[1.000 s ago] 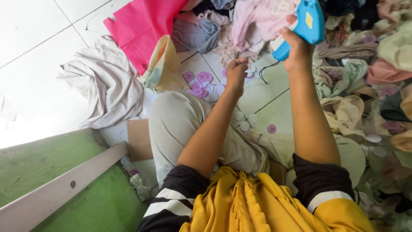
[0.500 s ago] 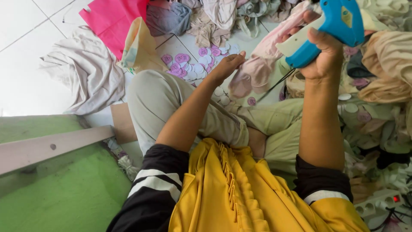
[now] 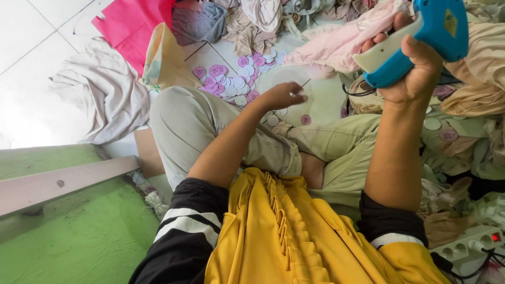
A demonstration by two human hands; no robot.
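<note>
Right hand (image 3: 415,63) is gripping a blue and white tagging gun (image 3: 421,39), fingers wrapped round the handle, raised above the right knee. Left hand (image 3: 283,95) is reaching forward over the left knee, fingertips pinched narrow on something small and pale, too small to tell what. It is hovering just above the floor (image 3: 21,31), near a scatter of round pink and white tags (image 3: 231,84). More loose tags are lying by the feet and on the clothes at right.

The person is sitting cross-legged in beige trousers, with a yellow garment (image 3: 294,236) draped in the lap, touching neither hand. Around the legs: a pink garment (image 3: 336,44) just beside the gun, a tan cloth (image 3: 478,89) to the right, a grey cloth (image 3: 100,89) and a bright pink sheet (image 3: 131,23) to the left, and a white power strip (image 3: 468,250) at bottom right.

Judging progress: lots of tags are waiting unused and heaps of clothes are lying about, so plenty looks left. Cannot tell which pieces are already tagged.
</note>
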